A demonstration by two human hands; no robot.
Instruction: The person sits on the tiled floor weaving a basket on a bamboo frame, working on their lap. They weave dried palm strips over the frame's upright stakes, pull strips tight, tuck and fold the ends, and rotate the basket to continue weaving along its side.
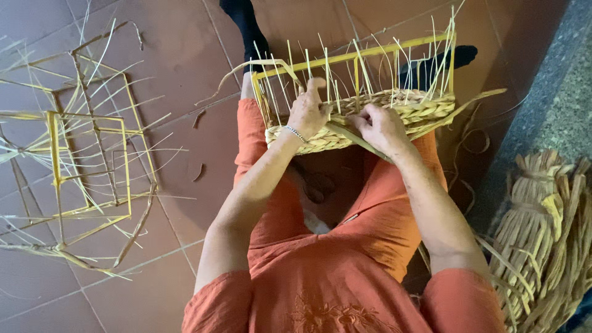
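on the lap, at the near wall of a half-woven basket [370, 117], the left hand [307, 112] is pressed against the upright stakes, its fingers [316, 86] spread and laid between them rather than clenched; whether a strand is pinched beneath them cannot be told. just beside it, the right hand [381, 126] is closed around a flat straw strand [354, 139], which is drawn taut and slanted down toward the knee. a thin bracelet [296, 133] is worn at the left wrist. the basket is rested across orange-clad thighs, its lower rows already plaited in thick braid, while a yellow wire frame [364, 54] and loose stake ends are left bare above. the step in hand is judged to be the weaving of a further row along the near side; the next pass would call for the strand to be kept tight and threaded behind a stake held apart by the left fingers. well apart on the tiled floor [185, 55], bare yellow frames [86, 154] are lain to the left, and a bundle of dried straw [542, 228] is stacked to the right.
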